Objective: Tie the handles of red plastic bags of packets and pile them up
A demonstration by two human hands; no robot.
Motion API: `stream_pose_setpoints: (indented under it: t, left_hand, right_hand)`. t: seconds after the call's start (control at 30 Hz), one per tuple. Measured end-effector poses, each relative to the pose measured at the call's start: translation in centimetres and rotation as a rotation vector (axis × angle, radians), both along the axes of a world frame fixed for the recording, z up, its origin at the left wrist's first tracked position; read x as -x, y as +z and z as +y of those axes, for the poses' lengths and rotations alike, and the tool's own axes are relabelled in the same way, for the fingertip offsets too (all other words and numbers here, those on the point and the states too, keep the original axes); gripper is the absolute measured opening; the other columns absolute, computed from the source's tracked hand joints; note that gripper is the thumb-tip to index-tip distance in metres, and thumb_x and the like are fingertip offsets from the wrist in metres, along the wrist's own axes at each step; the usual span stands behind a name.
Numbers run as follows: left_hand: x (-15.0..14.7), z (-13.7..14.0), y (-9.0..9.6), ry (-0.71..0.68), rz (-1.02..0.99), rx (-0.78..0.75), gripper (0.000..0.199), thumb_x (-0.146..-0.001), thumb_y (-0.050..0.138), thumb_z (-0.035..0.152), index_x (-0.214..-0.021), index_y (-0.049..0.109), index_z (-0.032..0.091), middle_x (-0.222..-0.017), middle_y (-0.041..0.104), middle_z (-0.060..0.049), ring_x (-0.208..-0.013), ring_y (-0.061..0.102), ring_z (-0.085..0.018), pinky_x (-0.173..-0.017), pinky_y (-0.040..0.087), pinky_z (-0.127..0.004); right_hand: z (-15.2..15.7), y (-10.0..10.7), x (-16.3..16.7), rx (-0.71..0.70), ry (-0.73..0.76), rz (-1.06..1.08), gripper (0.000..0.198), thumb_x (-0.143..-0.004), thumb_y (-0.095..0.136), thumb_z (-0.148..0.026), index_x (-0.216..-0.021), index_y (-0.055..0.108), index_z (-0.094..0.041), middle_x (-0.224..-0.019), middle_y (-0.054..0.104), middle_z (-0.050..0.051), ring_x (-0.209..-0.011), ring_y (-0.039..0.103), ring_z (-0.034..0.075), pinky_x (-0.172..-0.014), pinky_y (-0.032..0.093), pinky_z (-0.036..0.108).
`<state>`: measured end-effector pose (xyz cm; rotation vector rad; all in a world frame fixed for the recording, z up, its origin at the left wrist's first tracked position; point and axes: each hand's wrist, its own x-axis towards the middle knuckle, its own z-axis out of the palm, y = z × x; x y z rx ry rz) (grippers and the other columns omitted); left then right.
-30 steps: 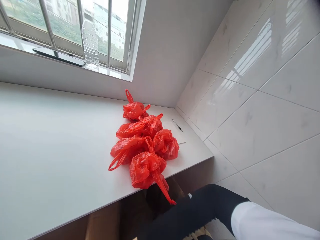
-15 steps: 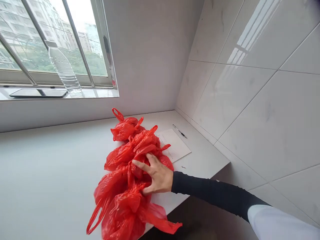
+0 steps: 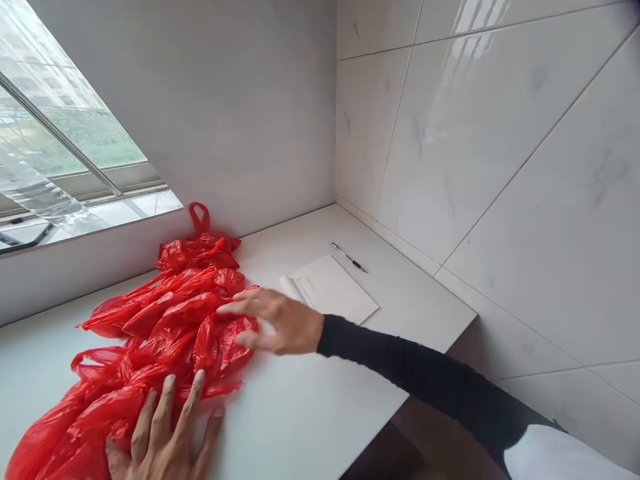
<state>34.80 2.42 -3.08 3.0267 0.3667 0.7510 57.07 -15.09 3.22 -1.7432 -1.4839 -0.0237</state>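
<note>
Several knotted red plastic bags (image 3: 165, 320) lie in a crowded heap on the white table (image 3: 300, 413); what they contain is hidden. My left hand (image 3: 170, 433) rests with spread fingers against the nearest bags at the bottom of the view. At the heap's right side, my right hand (image 3: 280, 320) has its thumb and fingers apart, next to a small bag (image 3: 227, 343). Whether its fingertips touch the plastic I cannot tell. Just beyond this hand lies a notepad (image 3: 345, 287) with handwriting and a lifted left edge.
A black-and-clear pen (image 3: 350, 258) lies behind the notepad. On the windowsill (image 3: 145, 205) at left stand a clear water bottle (image 3: 45, 193) and a dark flat device (image 3: 25, 237). A tiled wall (image 3: 475, 200) borders the table on the right, whose edge drops off at lower right.
The bags have shifted left across the table, uncovering more of the notepad. My left hand has come into view on the near bags. The camera has turned to the right.
</note>
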Motion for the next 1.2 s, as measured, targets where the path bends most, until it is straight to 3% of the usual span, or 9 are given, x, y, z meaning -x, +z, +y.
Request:
stream_pose_setpoints:
  t: [0.13, 0.27, 0.4, 0.53, 0.8, 0.9, 0.97, 1.03, 1.2]
  left_hand:
    - [-2.8, -1.9, 0.2, 0.122, -0.253, 0.024, 0.07, -0.089, 0.062, 0.038, -0.152, 0.033, 0.05, -0.161, 0.038, 0.001, -0.144, 0.039, -0.04, -0.116, 0.015, -0.073]
    - [-4.4, -8.2, 0.0, 0.02, -0.302, 0.003, 0.072, -0.085, 0.068, 0.021, -0.151, 0.042, 0.035, -0.158, 0.042, -0.008, -0.145, 0.038, -0.041, -0.119, 0.017, -0.07]
    - [-7.3, -12.4, -1.1, -0.31, -0.162, 0.137, 0.052, -0.089, 0.059, 0.009, -0.137, 0.054, 0.028, -0.145, 0.056, -0.012, -0.138, 0.05, -0.033, -0.12, 0.028, -0.063]
    - [-9.2, -16.2, -1.9, -0.402, -0.1, 0.193, 0.045, -0.093, 0.052, 0.009, -0.136, 0.054, 0.02, -0.147, 0.054, -0.013, -0.142, 0.045, -0.03, -0.119, 0.034, -0.058]
    - [-5.2, -27.0, -1.1, -1.045, 0.27, 0.229, 0.062, -0.099, 0.047, 0.04, -0.154, 0.035, 0.012, -0.159, 0.038, -0.009, -0.148, 0.036, -0.025, -0.118, 0.043, -0.042]
    - [-5.1, -28.5, -1.2, -0.965, 0.155, 0.344, 0.041, -0.097, 0.051, 0.026, -0.136, 0.056, 0.015, -0.146, 0.057, -0.008, -0.138, 0.05, -0.027, -0.118, 0.042, -0.045]
    - [-5.6, -28.5, -1.2, -0.881, 0.006, 0.503, 0.017, -0.093, 0.056, 0.017, -0.105, 0.067, 0.021, -0.104, 0.078, -0.004, -0.114, 0.069, -0.024, -0.119, 0.042, -0.047]
    - [-6.7, -27.1, -0.8, -0.797, -0.107, 0.616, 0.016, -0.091, 0.056, 0.011, -0.094, 0.065, 0.023, -0.076, 0.074, 0.0, -0.091, 0.073, -0.02, -0.116, 0.045, -0.047]
    - [-12.8, -18.2, 0.4, -0.307, -0.256, 0.579, 0.033, -0.096, 0.052, 0.015, -0.128, 0.056, 0.02, -0.12, 0.067, -0.012, -0.107, 0.066, -0.022, -0.093, 0.056, -0.039]
  right_hand:
    - [-10.8, -2.8, -8.2, 0.325, -0.808, 0.193, 0.032, -0.096, 0.055, -0.024, -0.127, 0.061, -0.02, -0.126, 0.057, 0.012, -0.124, 0.049, 0.026, -0.107, 0.041, 0.043]
    - [-15.1, -6.0, -12.7, 0.375, -1.023, 0.293, 0.023, -0.088, 0.063, -0.026, -0.105, 0.063, -0.01, -0.115, 0.057, 0.022, -0.117, 0.049, 0.037, -0.098, 0.041, 0.052]
    - [-15.4, -6.5, -13.5, 0.344, -0.998, 0.417, 0.015, -0.088, 0.061, -0.029, -0.081, 0.058, -0.016, -0.09, 0.064, 0.012, -0.093, 0.058, 0.027, -0.085, 0.045, 0.039]
    - [-15.5, -6.0, -13.1, 0.192, -0.89, 0.556, 0.021, -0.093, 0.055, -0.037, -0.087, 0.057, -0.018, -0.084, 0.066, 0.006, -0.077, 0.059, 0.017, -0.074, 0.046, 0.03]
    - [-15.0, -5.3, -11.2, -0.092, -0.6, 0.839, 0.017, -0.089, 0.052, -0.035, -0.084, 0.051, -0.019, -0.076, 0.069, 0.006, -0.055, 0.051, 0.01, -0.048, 0.04, 0.022]
    - [-13.9, -5.5, -10.4, -0.144, -0.505, 0.866, 0.015, -0.084, 0.058, -0.033, -0.085, 0.052, -0.019, -0.073, 0.068, 0.003, -0.055, 0.053, 0.01, -0.047, 0.041, 0.021]
    - [-13.0, -5.8, -9.9, -0.182, -0.457, 0.861, 0.019, -0.083, 0.062, -0.035, -0.083, 0.051, -0.02, -0.07, 0.067, 0.0, -0.054, 0.053, 0.01, -0.048, 0.042, 0.021]
    - [-12.3, -6.3, -9.6, -0.235, -0.432, 0.842, 0.023, -0.084, 0.063, -0.038, -0.08, 0.05, -0.021, -0.069, 0.065, -0.002, -0.057, 0.055, 0.01, -0.055, 0.046, 0.022]
    - [-11.6, -7.4, -9.7, -0.364, -0.466, 0.822, 0.025, -0.089, 0.062, -0.043, -0.084, 0.05, -0.021, -0.073, 0.065, -0.002, -0.07, 0.062, 0.013, -0.074, 0.051, 0.029]
